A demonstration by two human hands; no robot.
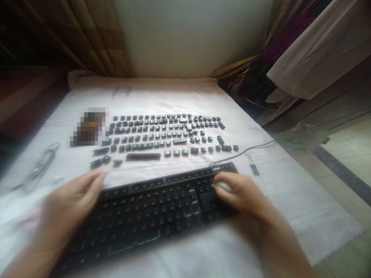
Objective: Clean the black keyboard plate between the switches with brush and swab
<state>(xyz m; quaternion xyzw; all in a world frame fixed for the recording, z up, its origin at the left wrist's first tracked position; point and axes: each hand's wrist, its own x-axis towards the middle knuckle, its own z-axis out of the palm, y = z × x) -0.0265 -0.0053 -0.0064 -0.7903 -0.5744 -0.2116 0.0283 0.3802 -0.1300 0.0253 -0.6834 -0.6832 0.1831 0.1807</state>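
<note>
A black keyboard point(145, 212) with its keycaps off lies at a slant in front of me, bare key stems showing in rows. At its left end is my left hand point(71, 200), closed on the edge, with thumb and forefinger together near the upper corner; some fingers are blurred. My right hand point(240, 191) grips the right end, thumb on top over the number pad and the other fingers hidden. By that thumb shows a small white thing point(222, 187), too blurred to name. Beyond the keyboard, loose black keycaps point(145, 137) lie in rows, among them a long space bar point(143, 156).
A white cloth point(162, 94) covers the table. A pixelated dark and brown item point(89, 125) lies left of the keycaps, near a clear, slim object point(42, 162). The keyboard's cable point(246, 149) runs off to the right, past a thin tool with a dark middle point(254, 170).
</note>
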